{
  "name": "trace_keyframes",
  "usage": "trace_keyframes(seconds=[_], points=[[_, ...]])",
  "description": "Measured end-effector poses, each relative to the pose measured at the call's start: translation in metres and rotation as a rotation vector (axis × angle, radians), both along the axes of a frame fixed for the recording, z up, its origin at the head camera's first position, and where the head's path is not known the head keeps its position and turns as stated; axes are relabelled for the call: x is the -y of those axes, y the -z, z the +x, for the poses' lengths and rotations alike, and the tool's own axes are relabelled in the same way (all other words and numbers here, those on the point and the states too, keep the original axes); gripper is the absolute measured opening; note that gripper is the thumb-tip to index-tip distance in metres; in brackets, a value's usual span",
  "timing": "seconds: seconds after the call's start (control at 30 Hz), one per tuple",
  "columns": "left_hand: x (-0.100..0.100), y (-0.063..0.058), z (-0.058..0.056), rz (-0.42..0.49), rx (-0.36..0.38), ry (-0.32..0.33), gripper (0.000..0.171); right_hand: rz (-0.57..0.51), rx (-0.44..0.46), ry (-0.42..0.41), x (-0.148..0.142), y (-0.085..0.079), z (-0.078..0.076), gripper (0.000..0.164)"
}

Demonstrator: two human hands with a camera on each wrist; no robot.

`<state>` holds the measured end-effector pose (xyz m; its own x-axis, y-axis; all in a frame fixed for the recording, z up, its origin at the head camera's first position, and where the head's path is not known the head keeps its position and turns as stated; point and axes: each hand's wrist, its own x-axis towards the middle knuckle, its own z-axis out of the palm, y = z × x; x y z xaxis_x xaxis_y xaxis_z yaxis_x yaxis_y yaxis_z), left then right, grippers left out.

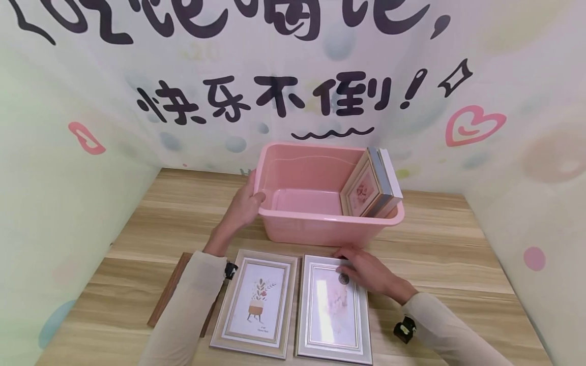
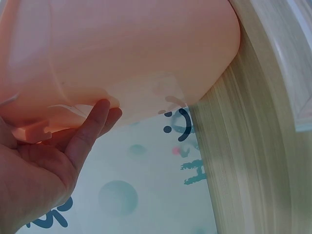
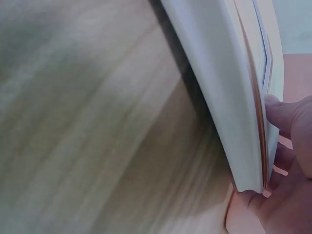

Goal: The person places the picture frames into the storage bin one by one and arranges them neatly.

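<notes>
My left hand (image 1: 241,204) grips the left rim of a pink plastic tub (image 1: 306,230), thumb over the edge; the left wrist view shows fingers (image 2: 84,134) against the tub's outer side. At the far right corner of a silver-white picture frame (image 1: 308,305), my right hand (image 1: 368,272) holds the edge. Its thumb (image 3: 279,108) lies on the frame's front in the right wrist view, with other fingers around the edge. Left of that frame lies a beige picture frame (image 1: 224,311) with a potted-plant print. Several picture frames (image 1: 364,189) stand upright inside the tub's right end.
A dark brown wooden frame (image 1: 168,294) lies partly hidden beneath my left forearm. Everything is on a wood-grain table (image 1: 448,244). Behind the tub rises a printed backdrop (image 1: 229,56) with large black characters, continuing along both sides.
</notes>
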<state>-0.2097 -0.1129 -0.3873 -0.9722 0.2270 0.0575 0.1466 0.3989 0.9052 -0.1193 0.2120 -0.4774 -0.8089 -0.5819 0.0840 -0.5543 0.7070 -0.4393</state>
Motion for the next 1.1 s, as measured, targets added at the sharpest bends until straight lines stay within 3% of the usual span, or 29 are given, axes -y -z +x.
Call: trace_keyframes(seconds=[0.17, 0.43, 0.77, 1.1], points=[[0.000, 0.000, 0.000, -0.011, -0.004, -0.004, 0.070, -0.080, 0.069, -0.047, -0.004, -0.009, -0.005, 0.020], [0.001, 0.000, 0.000, -0.014, -0.009, -0.006, 0.069, -0.206, 0.155, -0.175, -0.010, -0.022, -0.014, 0.030], [0.000, -0.001, 0.000, -0.014, -0.006, -0.007, 0.070, -0.185, 0.337, -0.135, -0.014, -0.036, -0.014, 0.057], [0.000, -0.002, 0.001, 0.007, 0.000, -0.002, 0.069, -0.167, 0.336, -0.133, -0.013, -0.044, -0.012, 0.055]])
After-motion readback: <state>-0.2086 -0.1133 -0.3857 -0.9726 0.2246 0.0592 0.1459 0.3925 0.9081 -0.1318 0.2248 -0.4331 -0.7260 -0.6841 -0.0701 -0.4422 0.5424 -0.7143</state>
